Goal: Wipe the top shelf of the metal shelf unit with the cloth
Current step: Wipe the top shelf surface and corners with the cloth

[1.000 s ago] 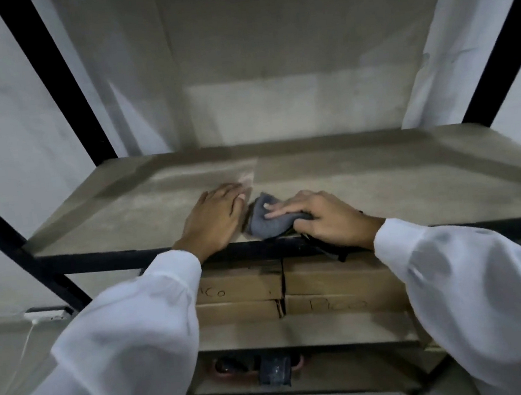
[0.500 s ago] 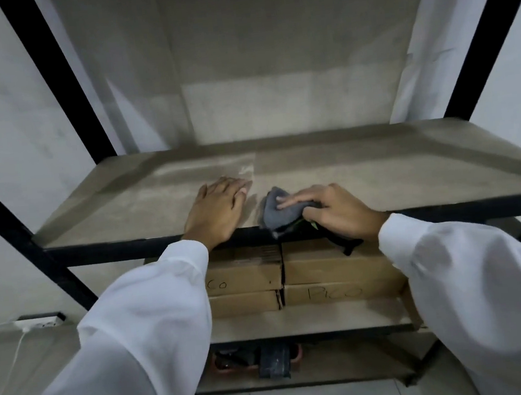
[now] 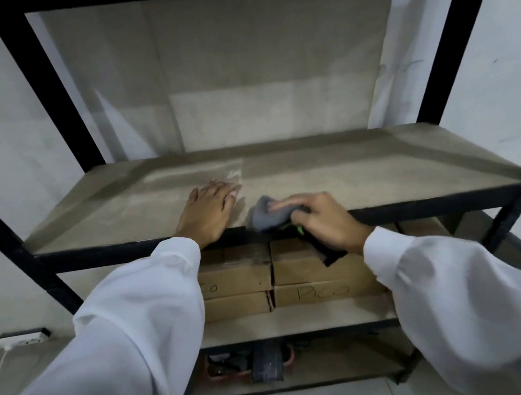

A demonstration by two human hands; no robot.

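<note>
i have both hands on the dusty board of the shelf [image 3: 378, 172], close to its front edge and near the middle of its width. my left hand [image 3: 209, 210] lies flat, palm down, fingers stretched forward and close together, holding nothing, its wrist crossing the black front rail [image 3: 430, 206]. just beside it to the right, my right hand [image 3: 322, 219] presses down on the grey cloth [image 3: 266, 217], fingers curled over the bunched fabric and gripping it, with the fingertips blurred. the cloth sits at the very front lip of the board, touching the rail, and a darker end of it hangs down below the rail under my right palm, with a small bit of green showing there. the two hands are apart, with a strip of bare board between them. behind the left hand there is a paler streaky patch on the board. black uprights [image 3: 45, 88] frame the unit on both sides. on the next level down cardboard boxes [image 3: 305, 269] stand stacked side by side, one with handwriting on its face. white sleeves [image 3: 132, 339] cover both my forearms. a white power strip [image 3: 23, 338] lies low at the left by the wall.
</note>
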